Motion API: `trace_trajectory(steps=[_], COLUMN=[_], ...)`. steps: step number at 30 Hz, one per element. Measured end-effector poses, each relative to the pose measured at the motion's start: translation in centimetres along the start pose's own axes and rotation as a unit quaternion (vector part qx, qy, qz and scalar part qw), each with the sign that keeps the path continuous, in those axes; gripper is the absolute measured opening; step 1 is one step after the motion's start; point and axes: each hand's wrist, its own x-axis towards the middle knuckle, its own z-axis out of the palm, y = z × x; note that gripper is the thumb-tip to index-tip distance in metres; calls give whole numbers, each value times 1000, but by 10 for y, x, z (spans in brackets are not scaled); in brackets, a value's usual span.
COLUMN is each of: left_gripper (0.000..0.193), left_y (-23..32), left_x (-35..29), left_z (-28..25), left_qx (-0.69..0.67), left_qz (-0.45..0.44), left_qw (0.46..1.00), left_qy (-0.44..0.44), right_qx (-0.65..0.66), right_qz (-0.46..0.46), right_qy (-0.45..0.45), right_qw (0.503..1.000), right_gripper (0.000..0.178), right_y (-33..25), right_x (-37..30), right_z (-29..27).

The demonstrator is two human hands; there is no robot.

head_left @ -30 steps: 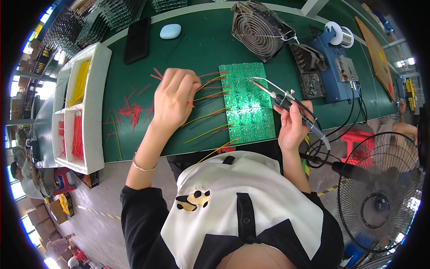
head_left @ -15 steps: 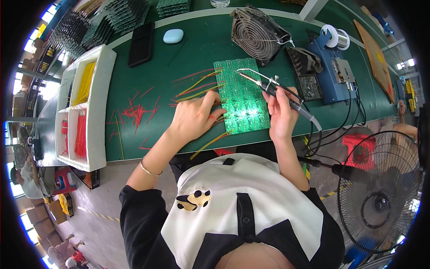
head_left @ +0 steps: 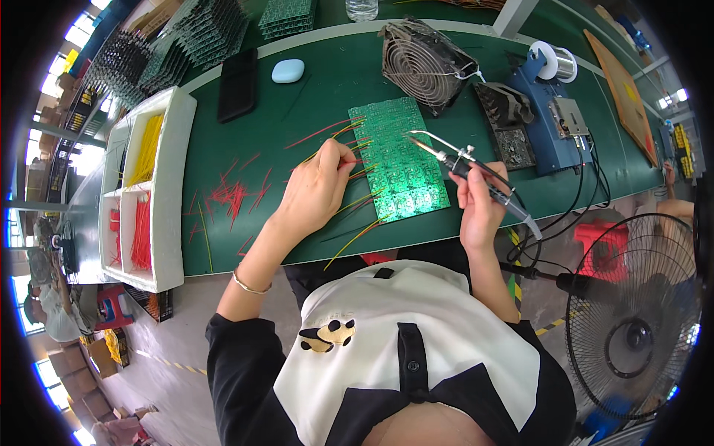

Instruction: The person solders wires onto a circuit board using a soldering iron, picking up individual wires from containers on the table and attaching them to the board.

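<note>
A green circuit board panel (head_left: 401,160) lies on the bench, with red and yellow wires (head_left: 355,202) sticking out from its left edge. Beside that edge is my left hand (head_left: 316,186), its thumb and fingers pinched together among the wires. Whatever sits in the pinch is too small to make out. In my right hand (head_left: 480,212) is a soldering iron (head_left: 465,167) with a thin curved feed tube fixed along it. Its tip points left and up over the upper right part of the panel; I cannot tell whether it touches.
Loose red wires (head_left: 229,197) lie left of my left hand. Farther left stands a white foam tray (head_left: 169,186) of yellow and red wires. A phone (head_left: 237,85), pale blue case (head_left: 288,71), dusty fan (head_left: 424,67) and blue solder feeder (head_left: 543,123) stand behind; cables hang at right.
My left hand has drawn back from the board's edge and risen slightly, its fingers now bunched. The soldering iron has shifted a little right and down. The whole view has moved slightly.
</note>
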Motion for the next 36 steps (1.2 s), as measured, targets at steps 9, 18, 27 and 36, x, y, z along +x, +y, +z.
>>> trace_trajectory(steps=[9, 18, 27, 36], left_gripper=[9, 12, 11, 10], left_y=[-3, 1, -2, -3], left_x=[-1, -2, -3, -3], left_z=[19, 18, 19, 17], left_qx=[3, -46, -74, -70], left_qz=[-43, -103, -121, -144], left_qw=[998, 992, 988, 986], left_qy=[52, 52, 64, 39], right_qx=[-32, -36, -48, -76], right_qz=[-6, 6, 2, 20], right_qy=[-50, -56, -49, -62], right_qw=[998, 998, 998, 995], right_gripper=[9, 15, 7, 9], right_y=[5, 9, 7, 4], right_x=[-5, -6, -7, -9], right_z=[2, 1, 3, 4])
